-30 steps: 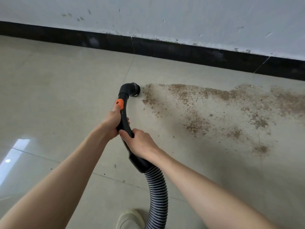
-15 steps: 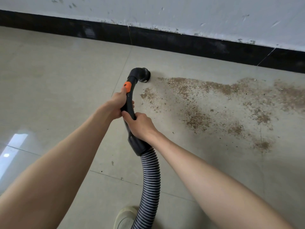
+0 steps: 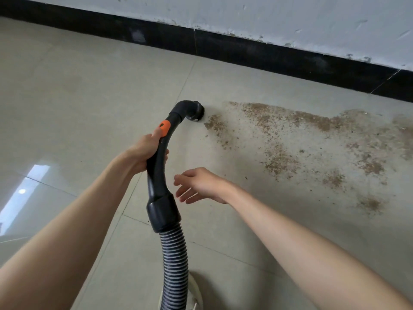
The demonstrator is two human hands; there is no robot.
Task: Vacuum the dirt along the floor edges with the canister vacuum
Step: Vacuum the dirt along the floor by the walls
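Black wand (image 3: pixel 159 166): right hand (image 3: pixel 201 186) has apparently let go.

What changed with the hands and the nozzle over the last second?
The right hand let go of the vacuum handle and now hangs open beside it. The nozzle moved toward the wall, along the left edge of the dirt patch. The left hand still grips the handle below the orange button.

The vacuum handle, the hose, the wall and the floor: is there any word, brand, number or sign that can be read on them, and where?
None can be read. The vacuum handle, its orange button, the ribbed hose, the wall, the black baseboard and the floor tiles show no text.
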